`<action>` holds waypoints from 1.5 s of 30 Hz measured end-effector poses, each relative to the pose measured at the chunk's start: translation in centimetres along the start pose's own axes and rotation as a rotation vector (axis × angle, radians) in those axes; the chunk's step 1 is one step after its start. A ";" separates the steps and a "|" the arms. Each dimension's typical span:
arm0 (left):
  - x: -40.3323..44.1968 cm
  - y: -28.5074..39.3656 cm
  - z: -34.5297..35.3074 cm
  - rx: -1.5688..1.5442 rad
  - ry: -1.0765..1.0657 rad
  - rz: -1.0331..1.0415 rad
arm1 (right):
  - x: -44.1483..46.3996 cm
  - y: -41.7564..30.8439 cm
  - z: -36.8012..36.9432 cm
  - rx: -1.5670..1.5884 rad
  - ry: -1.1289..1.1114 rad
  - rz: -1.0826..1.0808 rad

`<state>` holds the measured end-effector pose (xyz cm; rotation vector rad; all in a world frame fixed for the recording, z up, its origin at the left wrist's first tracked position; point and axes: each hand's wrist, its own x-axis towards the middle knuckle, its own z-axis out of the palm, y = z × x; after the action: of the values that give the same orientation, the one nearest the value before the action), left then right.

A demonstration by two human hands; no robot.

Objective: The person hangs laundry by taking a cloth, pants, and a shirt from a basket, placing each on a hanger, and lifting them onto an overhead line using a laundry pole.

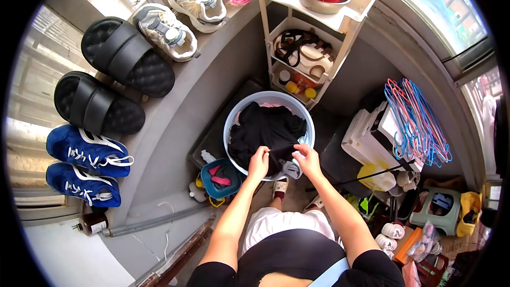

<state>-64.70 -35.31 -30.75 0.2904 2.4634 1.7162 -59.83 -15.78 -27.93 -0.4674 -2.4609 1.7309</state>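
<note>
A round light-blue basin [227, 131] holds a heap of laundry, most of it black cloth [265, 127], with grey and pale pieces at its right edge. My left hand [259, 162] is closed on the black cloth at the near side of the basin. To the right, my right hand [306, 159] pinches an edge of the same black cloth, beside the grey cloth [291, 169]. The cloth is stretched a little between both hands.
A white shelf rack [343, 48] stands behind the basin. Shoes and black slippers [127, 57] line the left ledge. A small blue bucket [231, 187] sits front left. Hangers [417, 125] and boxes [364, 133] are at right, a green stool [435, 210] lower right.
</note>
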 end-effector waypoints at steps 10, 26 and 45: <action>4.6 11.5 -2.4 -0.115 -0.071 0.236 | -0.9 -8.0 -5.1 0.356 0.163 0.045; 6.5 28.9 -7.1 -0.355 -0.090 0.533 | -1.3 -11.9 -3.6 0.009 0.018 -0.190; 8.1 14.3 -7.3 -0.111 0.083 0.246 | 0.8 -14.0 -11.7 0.397 0.258 -0.167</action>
<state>-72.90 -35.35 -14.78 0.5410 2.4647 1.9902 -60.34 -9.28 -10.85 -0.3993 -1.8651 1.8881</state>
